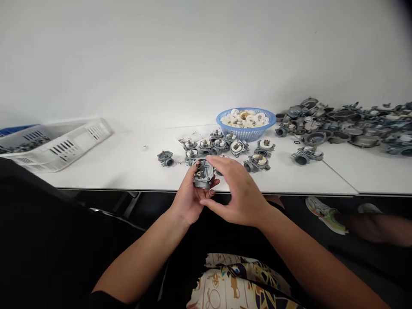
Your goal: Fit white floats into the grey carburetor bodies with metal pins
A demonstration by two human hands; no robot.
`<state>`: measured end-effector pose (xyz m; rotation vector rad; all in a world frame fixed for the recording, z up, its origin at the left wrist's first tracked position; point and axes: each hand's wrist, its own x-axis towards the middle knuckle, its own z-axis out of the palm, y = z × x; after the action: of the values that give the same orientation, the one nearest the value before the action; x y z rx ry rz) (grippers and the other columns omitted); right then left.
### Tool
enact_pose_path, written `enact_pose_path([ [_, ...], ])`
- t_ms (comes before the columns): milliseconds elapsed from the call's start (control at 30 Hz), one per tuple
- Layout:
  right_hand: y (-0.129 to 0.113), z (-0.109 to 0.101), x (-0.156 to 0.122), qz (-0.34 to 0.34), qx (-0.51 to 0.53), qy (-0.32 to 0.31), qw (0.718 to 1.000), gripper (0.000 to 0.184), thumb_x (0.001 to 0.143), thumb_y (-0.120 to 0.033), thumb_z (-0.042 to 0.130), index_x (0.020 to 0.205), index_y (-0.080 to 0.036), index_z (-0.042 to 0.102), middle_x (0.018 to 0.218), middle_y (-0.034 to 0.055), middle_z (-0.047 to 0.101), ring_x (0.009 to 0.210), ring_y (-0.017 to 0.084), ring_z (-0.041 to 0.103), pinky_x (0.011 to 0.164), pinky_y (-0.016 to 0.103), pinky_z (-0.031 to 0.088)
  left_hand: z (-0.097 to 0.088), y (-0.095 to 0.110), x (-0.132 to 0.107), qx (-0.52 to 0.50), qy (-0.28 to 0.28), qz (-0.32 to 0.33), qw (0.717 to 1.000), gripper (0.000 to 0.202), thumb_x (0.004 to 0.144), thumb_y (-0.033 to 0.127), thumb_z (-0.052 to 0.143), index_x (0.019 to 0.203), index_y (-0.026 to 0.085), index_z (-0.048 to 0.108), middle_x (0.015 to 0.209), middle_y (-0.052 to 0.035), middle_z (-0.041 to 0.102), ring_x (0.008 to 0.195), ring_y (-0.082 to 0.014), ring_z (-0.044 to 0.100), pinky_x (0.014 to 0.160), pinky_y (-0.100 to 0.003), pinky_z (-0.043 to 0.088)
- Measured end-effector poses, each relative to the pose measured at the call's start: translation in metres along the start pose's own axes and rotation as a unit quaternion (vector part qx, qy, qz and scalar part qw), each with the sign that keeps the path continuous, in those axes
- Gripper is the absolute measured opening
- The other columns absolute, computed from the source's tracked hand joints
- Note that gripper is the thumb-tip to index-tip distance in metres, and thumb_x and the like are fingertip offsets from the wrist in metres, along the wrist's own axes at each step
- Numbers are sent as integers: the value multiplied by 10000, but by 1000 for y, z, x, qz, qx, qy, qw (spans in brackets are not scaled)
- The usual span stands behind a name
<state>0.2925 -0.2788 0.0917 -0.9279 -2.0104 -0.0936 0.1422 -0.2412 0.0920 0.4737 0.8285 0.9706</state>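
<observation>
My left hand (189, 198) is closed around a grey metal carburetor body (204, 170), its open side facing up and small brass parts inside. My right hand (240, 189) arches over it from the right, thumb and fingers spread apart. The right fingertips are at the carburetor's upper right corner; whether they press on it I cannot tell. Just beyond my hands stand several carburetors with white floats (205, 145) on top. A carburetor without a visible white float (165, 158) stands to their left.
A blue plastic basket (247, 134) of white floats stands near the wall. Carburetor bodies (347, 124) are heaped at right, with a single carburetor (307, 155) in front. A white slotted crate (74, 143) is at left. Another person's shoe (326, 214) shows below the table edge.
</observation>
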Motion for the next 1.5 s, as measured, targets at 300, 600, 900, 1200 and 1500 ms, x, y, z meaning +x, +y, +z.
enact_pose_path([
  [300, 9, 37, -2, 69, 12, -56, 996, 613, 868, -336, 706, 1422, -221, 470, 1416, 105, 589, 1318, 294, 535, 1120, 496, 425, -36, -8, 6, -5, 9, 25, 1000, 246, 929, 446, 576, 966, 230, 689, 792, -29, 723, 701, -172, 727, 591, -244, 590],
  [600, -2, 72, 3, 146, -41, -76, 985, 293, 919, -288, 672, 1193, -211, 605, 1236, 75, 681, 1210, 285, 561, 1097, 499, 336, -66, -3, 16, 0, 1, 28, 1000, 220, 970, 358, 558, 1025, 195, 695, 843, -45, 743, 671, -129, 701, 639, -212, 590],
  [900, 6, 92, 3, 165, -115, -108, 974, 198, 939, -321, 674, 1106, -215, 655, 1123, 59, 694, 1077, 264, 579, 979, 443, 367, -96, 15, 41, 156, -73, -54, 984, 297, 993, 419, 489, 1033, 158, 625, 788, -43, 701, 601, -156, 704, 461, -203, 520],
  [1200, 12, 93, 6, 157, -173, -111, 966, 189, 952, -352, 646, 1101, -238, 673, 1058, 62, 701, 1038, 268, 560, 984, 461, 344, -111, 32, 29, 498, -54, 85, 861, 522, 835, 681, 619, 975, 179, 586, 989, -79, 715, 818, -206, 688, 622, -268, 509],
  [1500, 14, 100, 5, 168, -158, -127, 965, 261, 934, -399, 666, 1127, -229, 623, 1057, 47, 674, 1048, 251, 547, 993, 451, 381, -135, 35, 42, 712, 89, 275, 639, 820, 743, 767, 632, 1356, 247, 470, 1229, -111, 667, 957, -315, 682, 760, -435, 563],
])
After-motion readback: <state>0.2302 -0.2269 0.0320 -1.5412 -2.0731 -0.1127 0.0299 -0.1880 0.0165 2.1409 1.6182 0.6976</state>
